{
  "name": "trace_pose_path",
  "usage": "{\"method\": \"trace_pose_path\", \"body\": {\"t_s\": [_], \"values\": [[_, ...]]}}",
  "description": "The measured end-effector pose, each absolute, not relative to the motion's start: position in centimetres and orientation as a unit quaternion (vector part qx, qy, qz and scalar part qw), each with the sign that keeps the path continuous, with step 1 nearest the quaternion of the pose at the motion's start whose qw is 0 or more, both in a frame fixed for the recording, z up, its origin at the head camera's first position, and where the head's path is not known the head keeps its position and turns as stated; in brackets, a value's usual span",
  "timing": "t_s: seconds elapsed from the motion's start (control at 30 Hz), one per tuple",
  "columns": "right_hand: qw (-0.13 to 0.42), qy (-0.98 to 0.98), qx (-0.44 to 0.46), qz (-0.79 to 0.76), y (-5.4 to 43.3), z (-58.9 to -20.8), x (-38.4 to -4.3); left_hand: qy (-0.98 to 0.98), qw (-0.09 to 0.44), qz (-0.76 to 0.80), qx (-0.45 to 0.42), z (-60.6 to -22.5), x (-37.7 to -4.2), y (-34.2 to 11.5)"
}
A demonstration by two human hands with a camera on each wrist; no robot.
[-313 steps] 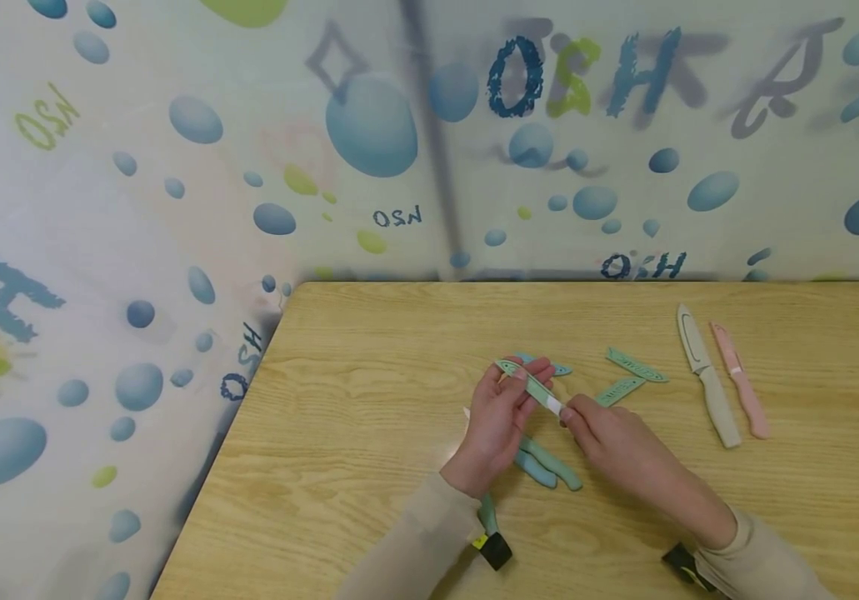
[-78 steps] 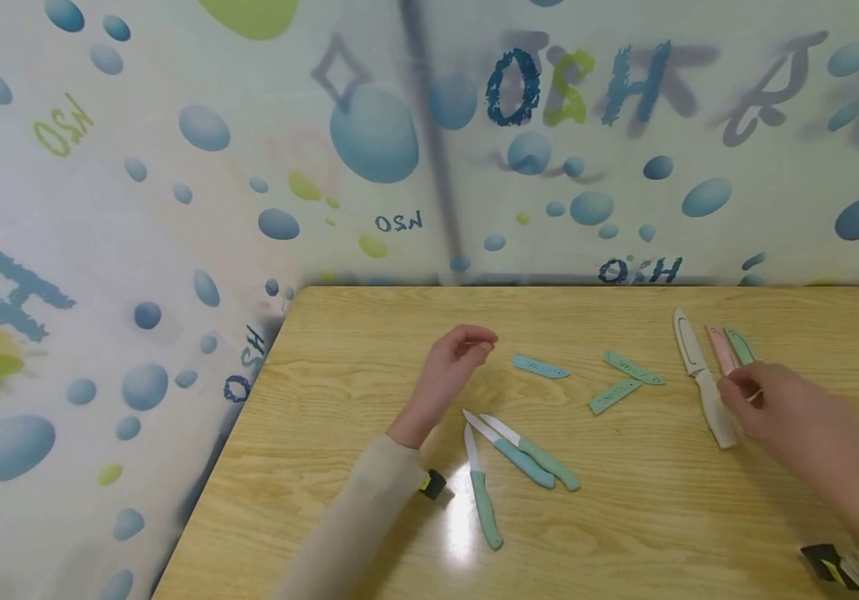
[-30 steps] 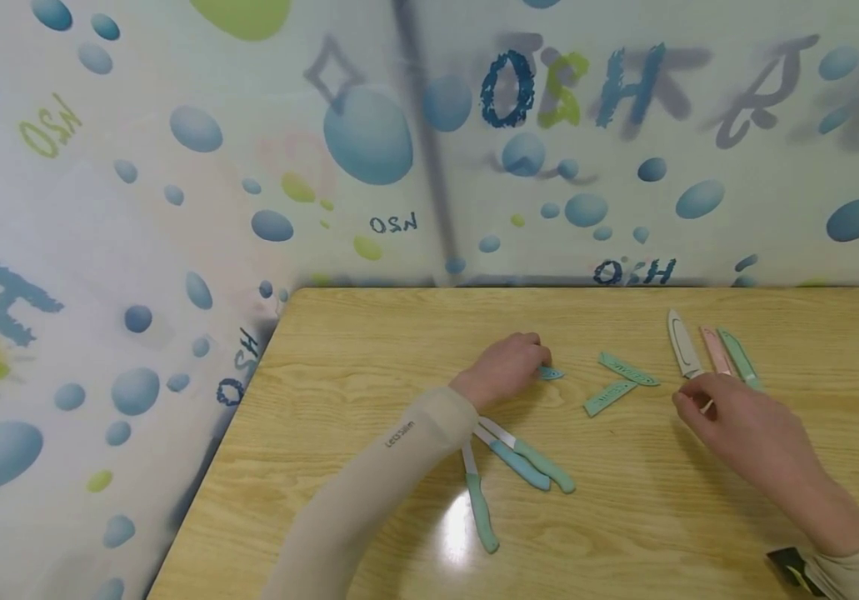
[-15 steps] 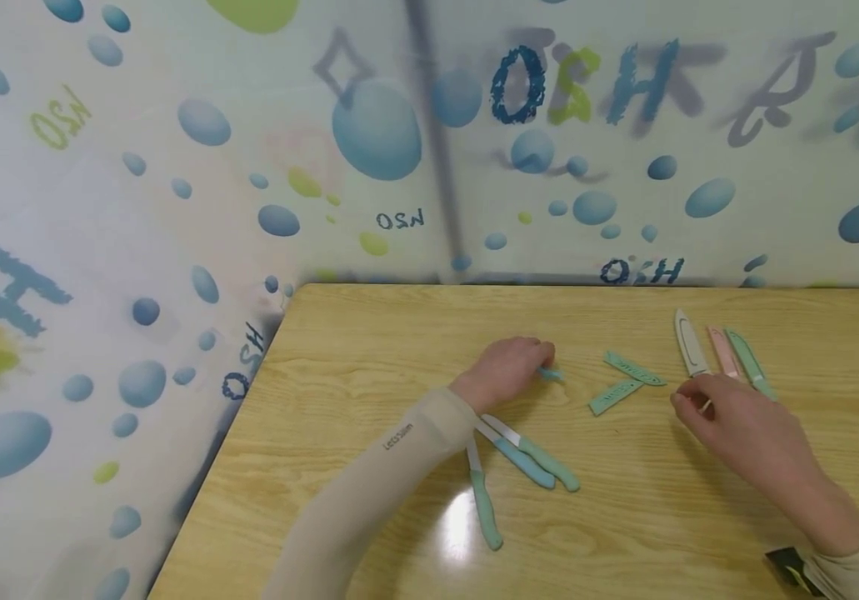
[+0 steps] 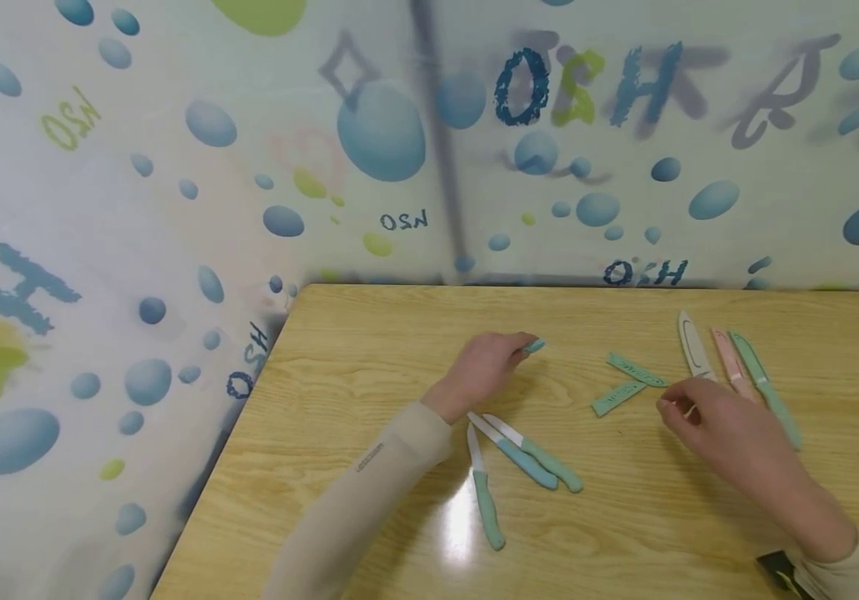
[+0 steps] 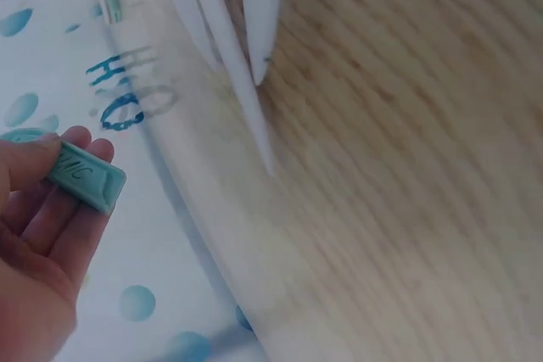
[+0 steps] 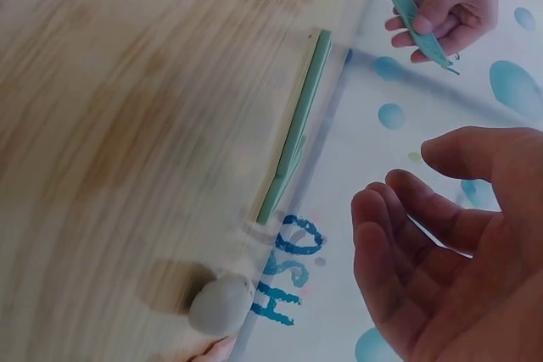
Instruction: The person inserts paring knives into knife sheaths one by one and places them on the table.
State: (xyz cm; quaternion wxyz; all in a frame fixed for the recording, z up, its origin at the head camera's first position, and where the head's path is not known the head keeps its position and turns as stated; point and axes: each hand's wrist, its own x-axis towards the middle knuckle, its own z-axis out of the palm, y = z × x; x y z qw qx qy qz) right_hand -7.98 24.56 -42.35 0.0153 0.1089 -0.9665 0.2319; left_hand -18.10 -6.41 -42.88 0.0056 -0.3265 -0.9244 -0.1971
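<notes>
A small blue knife sheath [image 5: 535,345] is pinched between the thumb and fingers of my left hand [image 5: 480,373], raised over the table; the left wrist view shows lettering on the sheath [image 6: 85,174]. Just below that hand lie three bare white-bladed knives: a blue-handled knife [image 5: 528,464], a green-handled knife [image 5: 555,467] beside it and another green-handled knife [image 5: 487,510]. My right hand [image 5: 732,437] holds nothing, its fingers loosely curled. It hovers at the right, hiding the handle of a white knife [image 5: 692,343] and part of a pink knife [image 5: 729,354].
Two green sheaths, an upper sheath [image 5: 635,369] and a lower sheath [image 5: 618,399], lie almost end to end mid-table. A green sheathed knife [image 5: 772,400] lies at the far right of the row. The wooden table [image 5: 369,350] meets a patterned wall [image 5: 369,242] at its back edge.
The left hand has picked the blue sheath up off the table and drawn it slightly left. Earlier, the right hand set the green sheathed knife beside the pink one, then moved left.
</notes>
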Motion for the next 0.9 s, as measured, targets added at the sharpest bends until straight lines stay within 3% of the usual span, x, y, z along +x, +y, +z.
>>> {"method": "trace_pose_path", "body": {"t_s": [0.7, 0.9], "values": [[-0.015, -0.957, 0.143, 0.251, 20.6, -41.7, -7.8, -0.858, 0.027, -0.477, -0.191, -43.8, -15.9, -11.1], [0.036, -0.953, 0.18, 0.242, 18.8, -41.8, -7.6, -0.818, 0.04, -0.551, -0.161, -44.1, -15.4, -11.9]]}}
